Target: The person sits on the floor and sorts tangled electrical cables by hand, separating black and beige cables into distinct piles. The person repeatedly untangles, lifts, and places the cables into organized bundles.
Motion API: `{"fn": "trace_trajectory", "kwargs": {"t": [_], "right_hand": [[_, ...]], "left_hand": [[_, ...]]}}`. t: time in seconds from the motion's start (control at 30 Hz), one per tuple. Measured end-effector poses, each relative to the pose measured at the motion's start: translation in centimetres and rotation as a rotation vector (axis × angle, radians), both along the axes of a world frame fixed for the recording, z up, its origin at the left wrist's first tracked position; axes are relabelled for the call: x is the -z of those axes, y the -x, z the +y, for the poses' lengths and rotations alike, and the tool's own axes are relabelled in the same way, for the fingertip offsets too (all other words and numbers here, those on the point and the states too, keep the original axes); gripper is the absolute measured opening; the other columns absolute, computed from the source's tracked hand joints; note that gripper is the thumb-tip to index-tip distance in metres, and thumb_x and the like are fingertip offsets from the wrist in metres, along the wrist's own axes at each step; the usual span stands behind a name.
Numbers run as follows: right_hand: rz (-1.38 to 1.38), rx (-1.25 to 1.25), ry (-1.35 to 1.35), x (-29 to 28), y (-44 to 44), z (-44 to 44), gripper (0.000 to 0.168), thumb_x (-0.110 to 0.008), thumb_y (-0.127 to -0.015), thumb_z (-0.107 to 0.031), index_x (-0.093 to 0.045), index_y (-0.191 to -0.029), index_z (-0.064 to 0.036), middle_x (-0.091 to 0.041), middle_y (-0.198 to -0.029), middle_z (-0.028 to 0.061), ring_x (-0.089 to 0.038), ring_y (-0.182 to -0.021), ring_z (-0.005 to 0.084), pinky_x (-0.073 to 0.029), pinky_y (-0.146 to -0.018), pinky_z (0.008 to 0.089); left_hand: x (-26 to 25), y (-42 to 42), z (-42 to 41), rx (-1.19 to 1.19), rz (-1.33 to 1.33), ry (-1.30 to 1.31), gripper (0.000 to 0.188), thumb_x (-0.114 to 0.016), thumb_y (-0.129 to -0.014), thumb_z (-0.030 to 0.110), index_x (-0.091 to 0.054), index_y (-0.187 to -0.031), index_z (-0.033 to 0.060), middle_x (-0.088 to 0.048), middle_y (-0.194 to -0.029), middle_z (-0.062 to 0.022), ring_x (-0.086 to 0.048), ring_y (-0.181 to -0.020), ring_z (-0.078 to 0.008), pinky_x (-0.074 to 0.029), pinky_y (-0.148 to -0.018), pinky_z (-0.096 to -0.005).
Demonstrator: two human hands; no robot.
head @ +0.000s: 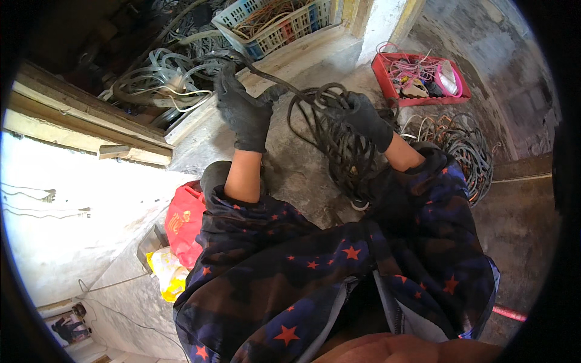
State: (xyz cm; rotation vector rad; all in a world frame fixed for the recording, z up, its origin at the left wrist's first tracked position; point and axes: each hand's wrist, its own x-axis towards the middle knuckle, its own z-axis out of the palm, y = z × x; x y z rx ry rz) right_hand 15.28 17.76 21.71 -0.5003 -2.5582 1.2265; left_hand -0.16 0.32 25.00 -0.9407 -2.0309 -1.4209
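Observation:
A tangled bundle of black cable [349,154] hangs below my right hand [365,118], which wears a dark glove and is closed around its upper loops. My left hand [245,109], in a matching glove, is raised at the doorway sill with its thumb pointing right. A thick dark cable [272,78] runs from the bundle up to the left, passing by the fingers of my left hand. Whether those fingers grip it cannot be made out. The lower part of the bundle hangs close to my shoe.
Clear plastic tubing [168,72] lies beyond the wooden sill [295,50], near a plastic crate [290,34] of wires. A red tray [422,100] of pink wires and a coil of mixed cables [472,154] are at right. A red bag [185,222] sits at left.

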Motion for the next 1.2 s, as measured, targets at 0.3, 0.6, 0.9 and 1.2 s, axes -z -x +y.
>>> {"fn": "trace_trajectory", "kwargs": {"t": [0.3, 0.6, 0.9, 1.2], "right_hand": [[-0.030, 0.160, -0.192, 1.2, 0.2, 1.2, 0.036, -0.065, -0.072, -0.027, -0.058, -0.102, -0.008, -0.060, -0.088, 0.0136, -0.057, -0.079, 0.0298, -0.044, -0.068, 0.0355], [0.091, 0.154, -0.040, 1.3, 0.0, 1.1, 0.033, -0.061, -0.072, -0.030, -0.060, -0.097, -0.009, -0.060, -0.084, 0.0162, -0.057, -0.078, 0.0324, -0.044, -0.067, 0.0378], [-0.077, 0.242, 0.130, -0.9, -0.7, 1.5, 0.028, -0.063, -0.073, -0.029, -0.061, -0.090, -0.007, -0.056, -0.060, 0.0101, -0.055, -0.054, 0.0191, -0.041, -0.053, 0.0336], [0.055, 0.208, 0.254, 0.6, -0.4, 1.4, 0.028, -0.065, -0.072, -0.030, -0.061, -0.080, -0.004, -0.056, -0.057, 0.0060, -0.052, -0.050, 0.0163, -0.041, -0.050, 0.0318]], "left_hand": [[1.9, -0.4, 1.1, 0.735, -1.081, -0.558, 0.032, -0.043, -0.088, 0.032, -0.052, -0.096, 0.0022, -0.059, -0.081, -0.0081, -0.058, -0.069, -0.0156, -0.048, -0.061, -0.0270], [0.6, -2.7, 0.9, 0.805, -0.829, -0.139, 0.033, -0.038, -0.090, 0.036, -0.047, -0.094, 0.0043, -0.059, -0.073, -0.0084, -0.053, -0.056, -0.0119, -0.041, -0.051, -0.0225], [0.2, -7.0, 2.5, 0.955, -0.889, -0.151, 0.029, -0.042, -0.089, 0.030, -0.047, -0.095, 0.0024, -0.059, -0.081, -0.0080, -0.049, -0.055, -0.0083, -0.040, -0.050, -0.0213], [3.8, -7.0, 2.4, 0.736, -0.603, 0.229, 0.029, -0.043, -0.089, 0.028, -0.054, -0.082, 0.0021, -0.058, -0.067, -0.0047, -0.052, -0.055, -0.0107, -0.041, -0.051, -0.0246]]}}
